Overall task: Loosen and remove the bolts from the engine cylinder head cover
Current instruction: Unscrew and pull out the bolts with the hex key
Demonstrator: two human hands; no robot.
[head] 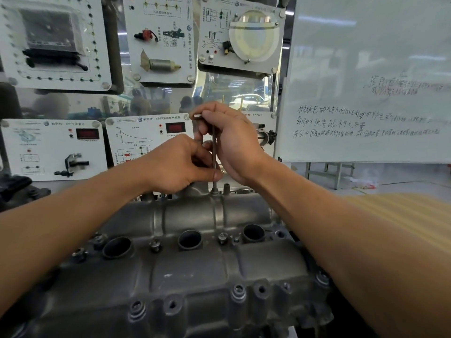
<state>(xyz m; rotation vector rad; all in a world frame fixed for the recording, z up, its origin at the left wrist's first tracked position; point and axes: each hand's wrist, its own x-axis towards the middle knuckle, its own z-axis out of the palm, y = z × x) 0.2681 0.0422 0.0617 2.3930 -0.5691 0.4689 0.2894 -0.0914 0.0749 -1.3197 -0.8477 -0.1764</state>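
Observation:
The grey cast cylinder head cover fills the lower middle of the view. An L-shaped hex key stands upright with its tip in a bolt on the cover's far edge. My right hand grips the key's short top arm. My left hand pinches the lower part of the shaft between thumb and fingers. Other bolts sit along the middle row and on the near edge. Three round plug wells open between them.
Behind the engine hang white training panels with mounted parts. A whiteboard with handwriting stands at the right on a metal frame. A dark part lies at the far left.

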